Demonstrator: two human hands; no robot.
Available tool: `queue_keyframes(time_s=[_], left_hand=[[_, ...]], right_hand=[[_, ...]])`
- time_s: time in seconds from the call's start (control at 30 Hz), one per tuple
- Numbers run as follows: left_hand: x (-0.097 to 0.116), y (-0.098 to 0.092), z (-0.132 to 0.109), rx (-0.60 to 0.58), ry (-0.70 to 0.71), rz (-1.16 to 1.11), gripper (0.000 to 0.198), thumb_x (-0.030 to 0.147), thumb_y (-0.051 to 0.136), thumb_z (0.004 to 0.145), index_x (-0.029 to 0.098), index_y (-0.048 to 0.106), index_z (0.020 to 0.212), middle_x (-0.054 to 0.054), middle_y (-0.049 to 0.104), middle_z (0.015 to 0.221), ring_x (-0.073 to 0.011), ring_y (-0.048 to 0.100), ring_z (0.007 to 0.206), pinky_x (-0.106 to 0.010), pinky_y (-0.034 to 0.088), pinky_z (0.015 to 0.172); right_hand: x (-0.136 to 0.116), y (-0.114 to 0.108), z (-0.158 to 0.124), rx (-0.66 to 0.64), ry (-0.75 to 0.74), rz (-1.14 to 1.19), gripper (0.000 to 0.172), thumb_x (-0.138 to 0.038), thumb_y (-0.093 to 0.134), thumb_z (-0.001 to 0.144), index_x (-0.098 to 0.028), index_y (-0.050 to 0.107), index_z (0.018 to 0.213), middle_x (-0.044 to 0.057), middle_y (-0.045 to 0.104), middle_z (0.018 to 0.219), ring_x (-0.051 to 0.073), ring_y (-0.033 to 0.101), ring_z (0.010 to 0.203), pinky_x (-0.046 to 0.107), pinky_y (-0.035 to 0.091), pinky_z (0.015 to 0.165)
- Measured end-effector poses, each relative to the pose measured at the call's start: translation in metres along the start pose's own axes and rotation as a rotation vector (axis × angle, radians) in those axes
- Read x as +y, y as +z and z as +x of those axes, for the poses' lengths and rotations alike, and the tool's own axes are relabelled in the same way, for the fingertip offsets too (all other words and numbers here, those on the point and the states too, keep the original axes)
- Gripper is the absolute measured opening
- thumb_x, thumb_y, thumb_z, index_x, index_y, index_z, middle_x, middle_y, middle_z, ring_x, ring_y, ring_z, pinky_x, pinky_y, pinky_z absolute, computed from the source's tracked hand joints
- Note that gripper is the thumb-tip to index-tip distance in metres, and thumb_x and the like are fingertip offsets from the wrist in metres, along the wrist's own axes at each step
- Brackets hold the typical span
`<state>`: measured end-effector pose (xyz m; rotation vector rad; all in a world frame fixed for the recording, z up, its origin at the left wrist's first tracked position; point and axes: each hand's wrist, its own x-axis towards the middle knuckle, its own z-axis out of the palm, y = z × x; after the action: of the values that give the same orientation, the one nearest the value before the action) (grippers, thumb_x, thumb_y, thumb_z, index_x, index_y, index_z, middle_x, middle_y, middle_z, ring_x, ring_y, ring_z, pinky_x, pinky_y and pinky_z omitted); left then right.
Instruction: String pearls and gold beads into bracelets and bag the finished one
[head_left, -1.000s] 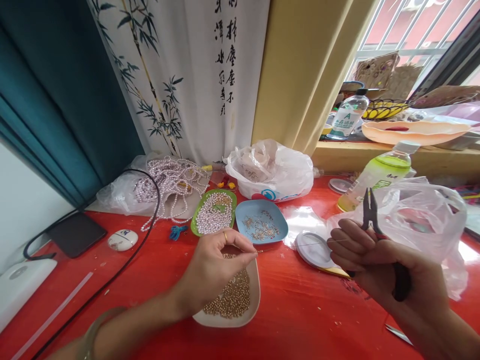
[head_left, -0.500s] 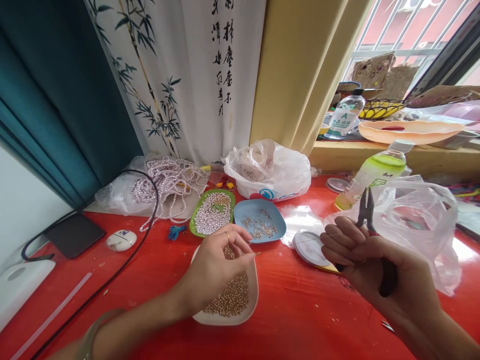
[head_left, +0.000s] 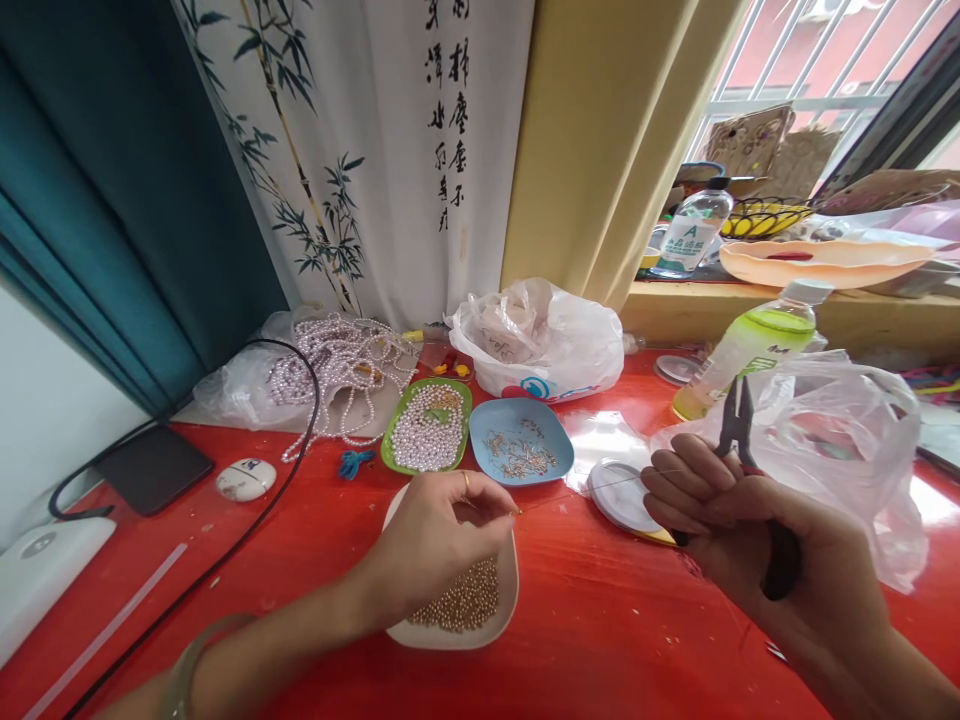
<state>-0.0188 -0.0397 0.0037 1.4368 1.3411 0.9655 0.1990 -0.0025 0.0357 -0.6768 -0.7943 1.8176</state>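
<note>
Over a whitish dish (head_left: 507, 615) of gold beads (head_left: 461, 598), my left hand (head_left: 435, 535) pinches with thumb and fingertips. A tiny gold bead (head_left: 517, 513) shows at the fingertips. From there a thin line (head_left: 570, 495), thread or wire, runs toward my right hand (head_left: 705, 500). That hand is closed around small pliers (head_left: 736, 425), whose jaws point up and whose dark handles show below. Its fingers also appear to grip the line. Behind my left hand stand a green tray (head_left: 388, 445) of pearly beads and a blue tray (head_left: 487, 460) with small metal pieces.
Strings of pearls (head_left: 330, 360) and a white plastic bag (head_left: 555, 340) lie along the back. A bottle of yellow-green liquid (head_left: 750, 350) and a clear bag (head_left: 847, 420) are near my right hand. A black cable (head_left: 311, 420) arcs at left; a round lid (head_left: 619, 495) lies centre-right.
My left thumb and fingertips have come closer together at the bead. The line between the hands shows more clearly. My right hand keeps the pliers in nearly the same place.
</note>
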Motion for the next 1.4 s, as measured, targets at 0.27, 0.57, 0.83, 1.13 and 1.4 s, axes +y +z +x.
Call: queue_keyframes(time_s=[0.27,0.57,0.83,1.13,1.4], left_hand=[[0.001,0.001,-0.001,0.111,0.073,0.004,0.008,0.021,0.059,0.068,0.017,0.066,0.068,-0.006,0.068,0.072,-0.0174,0.061,0.068,-0.026,0.047,0.062],[0.001,-0.001,0.000,0.154,0.034,-0.105,0.011,0.026,0.061,0.069,0.016,0.066,0.067,-0.003,0.064,0.063,-0.0135,0.056,0.058,-0.023,0.043,0.053],[0.005,-0.009,0.007,0.280,0.035,-0.139,0.014,0.025,0.058,0.071,0.016,0.060,0.060,0.002,0.055,0.054,-0.0100,0.050,0.054,-0.021,0.039,0.053],[0.002,-0.004,0.005,0.274,0.001,-0.062,0.015,0.027,0.058,0.070,0.016,0.064,0.078,-0.004,0.065,0.073,-0.0133,0.057,0.063,-0.023,0.046,0.055],[0.002,-0.001,-0.004,0.252,0.115,-0.028,0.015,0.019,0.053,0.072,0.017,0.061,0.085,-0.002,0.063,0.073,-0.0116,0.059,0.062,-0.021,0.048,0.055]], right_hand=[[0.001,-0.001,0.001,0.018,-0.019,-0.024,0.022,-0.004,0.048,0.051,-0.019,0.032,0.049,-0.006,0.014,0.055,0.010,0.011,0.047,0.025,0.016,0.038],[0.007,-0.002,0.001,0.030,-0.025,-0.011,0.022,-0.005,0.046,0.049,-0.020,0.030,0.050,-0.006,0.012,0.055,0.010,0.010,0.046,0.023,0.014,0.037],[0.013,0.001,-0.003,-0.003,-0.025,-0.012,0.023,-0.004,0.047,0.050,-0.019,0.029,0.051,-0.006,0.013,0.055,0.010,0.011,0.047,0.024,0.015,0.038],[0.008,-0.001,0.000,0.040,-0.037,0.011,0.024,-0.005,0.048,0.049,-0.019,0.028,0.051,-0.006,0.013,0.055,0.010,0.012,0.047,0.023,0.015,0.038],[0.003,-0.005,0.005,0.086,-0.080,0.014,0.025,-0.004,0.048,0.049,-0.019,0.028,0.050,-0.006,0.012,0.055,0.010,0.011,0.047,0.023,0.014,0.037]])
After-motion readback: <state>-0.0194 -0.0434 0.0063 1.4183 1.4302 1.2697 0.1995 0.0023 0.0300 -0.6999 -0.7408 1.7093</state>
